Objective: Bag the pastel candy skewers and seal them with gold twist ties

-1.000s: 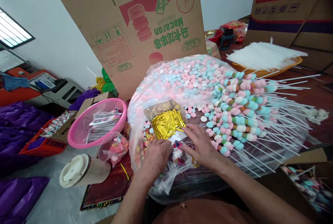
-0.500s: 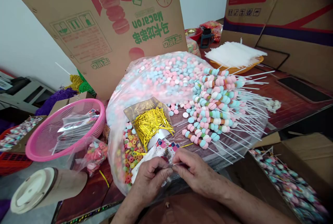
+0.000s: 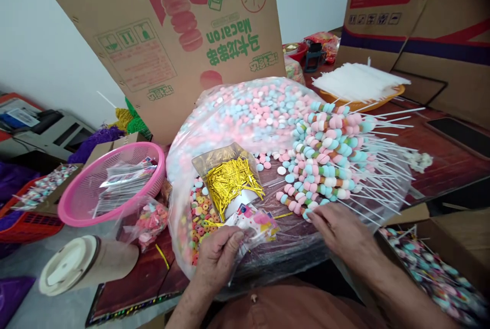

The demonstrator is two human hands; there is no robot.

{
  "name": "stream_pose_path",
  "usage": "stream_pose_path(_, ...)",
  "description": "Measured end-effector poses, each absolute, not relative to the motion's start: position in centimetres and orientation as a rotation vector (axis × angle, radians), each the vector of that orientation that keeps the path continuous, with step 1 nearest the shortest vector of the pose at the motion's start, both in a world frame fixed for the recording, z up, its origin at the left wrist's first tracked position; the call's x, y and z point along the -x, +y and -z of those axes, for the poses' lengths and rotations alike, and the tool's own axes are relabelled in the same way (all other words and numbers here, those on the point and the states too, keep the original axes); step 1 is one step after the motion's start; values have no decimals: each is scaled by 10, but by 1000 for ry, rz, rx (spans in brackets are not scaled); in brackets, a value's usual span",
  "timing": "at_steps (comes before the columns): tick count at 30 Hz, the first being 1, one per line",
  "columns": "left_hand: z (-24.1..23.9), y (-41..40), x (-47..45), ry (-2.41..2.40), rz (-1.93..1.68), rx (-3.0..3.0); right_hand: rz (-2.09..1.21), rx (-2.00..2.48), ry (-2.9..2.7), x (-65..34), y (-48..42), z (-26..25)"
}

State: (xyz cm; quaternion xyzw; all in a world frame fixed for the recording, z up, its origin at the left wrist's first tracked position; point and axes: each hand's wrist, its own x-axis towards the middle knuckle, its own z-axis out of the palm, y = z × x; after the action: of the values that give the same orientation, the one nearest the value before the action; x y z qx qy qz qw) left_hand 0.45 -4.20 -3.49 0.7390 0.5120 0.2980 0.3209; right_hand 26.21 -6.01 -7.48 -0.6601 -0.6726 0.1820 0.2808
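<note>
My left hand (image 3: pixel 220 253) pinches the edge of a small clear plastic bag (image 3: pixel 257 224) printed with coloured shapes, near the front of the table. My right hand (image 3: pixel 340 229) is at the nearest candy skewer (image 3: pixel 291 203), its fingers closed around the end where the stick leaves the candies; the hand hides most of that stick. Behind it lies a heap of skewers (image 3: pixel 329 150) with pink, blue and white candies, their white sticks pointing right. Beyond the printed bag, an opened pouch of gold twist ties (image 3: pixel 233 181) rests on the plastic.
A large clear bag of loose candies (image 3: pixel 245 109) lies behind. At left are a pink basket (image 3: pixel 63 206) of flat bags and a lidded cup (image 3: pixel 111 262). White sticks (image 3: pixel 362 82) fill an orange basket at back right; a phone (image 3: pixel 459 135) lies near it. Boxed skewers (image 3: pixel 432 273) sit lower right.
My hands have parted. The left keeps the printed bag, which now shows more fully, while the right has moved to the nearest skewer. The view has shifted slightly left.
</note>
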Motion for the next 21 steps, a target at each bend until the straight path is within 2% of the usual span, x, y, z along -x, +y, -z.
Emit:
stream_pose_path(2,33,-37,8,1312,-856,-2017,-160,1880,-2045,-281,-65,90)
stream_pose_path(4,31,-33,16,1263,-880,-2116,-21,1874,-2148,-292,-68,102)
stream_pose_path(7,25,-29,23,1198,-877,-2251,-34,1595,-2082,-298,-71,97)
stream_pose_path(10,18,-27,24,1145,-847,-2355,-51,1322,-2001,-302,-71,71)
stream_pose_path(14,12,-25,27,1133,-817,-2418,19,1165,-2097,-304,-73,47)
stream_pose_path(18,6,-21,31,1024,-755,-2500,180,1073,-2199,-308,-75,49)
stream_pose_path(21,-1,-17,28,947,-686,-2548,181,1051,-2235,-312,-77,51)
